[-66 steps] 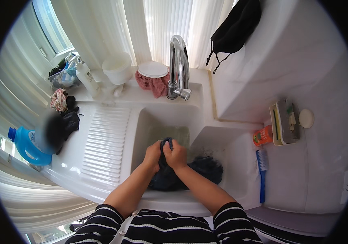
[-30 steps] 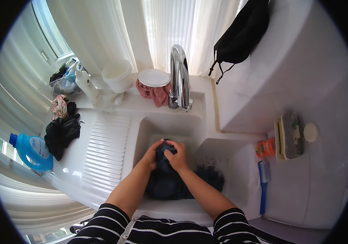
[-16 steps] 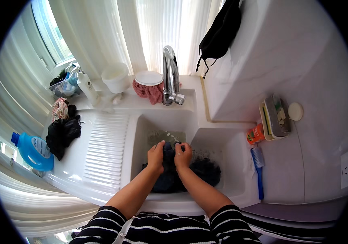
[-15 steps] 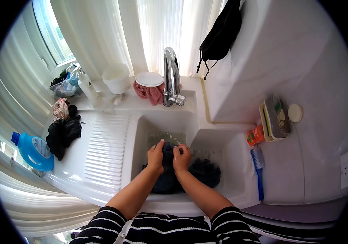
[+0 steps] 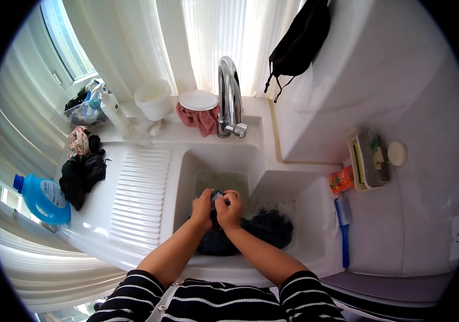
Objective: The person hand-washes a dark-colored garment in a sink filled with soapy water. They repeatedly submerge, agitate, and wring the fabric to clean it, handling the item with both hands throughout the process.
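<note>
Inside the white sink (image 5: 315, 225), a dark navy cloth garment (image 5: 266, 228) lies bunched and wet in cloudy, sudsy water (image 5: 224, 181). My left hand (image 5: 202, 208) grips a raised fold of this garment, fingers curled round it. Right beside it, my right hand (image 5: 229, 210) is closed on the same fold, knuckles up. The two hands almost touch above the water. Between them a lighter, bluish bit of the cloth shows. The rest of the garment spreads under my wrists and out to the right.
A ribbed washboard (image 5: 141, 198) adjoins the sink on the left, with black clothing (image 5: 82, 177) and a blue detergent bottle (image 5: 47, 198) beyond. A chrome faucet (image 5: 230, 99) rises behind. Rightward are a blue brush (image 5: 343, 231), an orange container (image 5: 342, 180) and a soap caddy (image 5: 369, 161).
My hands have drawn closer together on the fold. The right hand has shifted left and slightly down, its fingers curling tighter. The view has moved slightly.
</note>
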{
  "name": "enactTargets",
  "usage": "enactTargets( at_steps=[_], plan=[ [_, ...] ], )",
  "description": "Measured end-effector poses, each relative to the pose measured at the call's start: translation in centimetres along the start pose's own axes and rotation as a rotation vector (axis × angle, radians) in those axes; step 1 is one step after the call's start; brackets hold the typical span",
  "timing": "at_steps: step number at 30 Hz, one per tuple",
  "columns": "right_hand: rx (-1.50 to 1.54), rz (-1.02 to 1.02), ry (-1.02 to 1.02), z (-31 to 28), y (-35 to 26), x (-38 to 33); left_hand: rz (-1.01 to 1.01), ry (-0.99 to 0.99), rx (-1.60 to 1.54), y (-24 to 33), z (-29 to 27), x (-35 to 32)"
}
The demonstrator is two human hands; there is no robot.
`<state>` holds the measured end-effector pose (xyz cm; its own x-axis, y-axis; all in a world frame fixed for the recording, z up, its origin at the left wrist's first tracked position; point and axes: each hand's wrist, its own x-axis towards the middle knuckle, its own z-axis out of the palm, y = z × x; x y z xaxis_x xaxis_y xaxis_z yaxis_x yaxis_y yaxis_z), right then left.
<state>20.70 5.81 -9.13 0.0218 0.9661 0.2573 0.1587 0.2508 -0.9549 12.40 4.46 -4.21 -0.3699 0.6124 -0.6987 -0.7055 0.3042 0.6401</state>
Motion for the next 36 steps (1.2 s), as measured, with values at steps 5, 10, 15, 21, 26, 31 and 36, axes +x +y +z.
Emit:
enactTargets(
  at_steps=[5,10,15,21,26,31,36],
  plan=[
    [-0.536,0.027,-0.199,-2.1,5.7,5.8,0.303,0.17,0.449,0.0,-0.8,3.5],
    [-0.763,-0.433,-0.284,-1.3,8.6,3.7,0.807,0.353,1.242,-2.9,-2.6,9.3],
    [-1.005,-0.284,-0.617,-0.9,13.0,0.2,0.558,0.223,1.855,-6.9,-2.5,10.8],
    [-0.801,-0.375,-0.799,-1.3,13.0,5.4,0.496,0.201,1.837,-5.4,-1.7,12.8],
    [-0.531,-0.168,-0.472,0.5,12.7,3.2,0.645,0.207,1.146,-5.4,-4.4,16.6],
    [0.058,0.048,-0.479,-1.1,5.1,3.5,0.154,0.215,0.431,-2.2,-2.3,13.1],
    [0.439,0.44,-0.696,-4.9,2.5,5.7,-0.048,-0.026,0.527,-1.2,-1.5,10.3]
  ],
)
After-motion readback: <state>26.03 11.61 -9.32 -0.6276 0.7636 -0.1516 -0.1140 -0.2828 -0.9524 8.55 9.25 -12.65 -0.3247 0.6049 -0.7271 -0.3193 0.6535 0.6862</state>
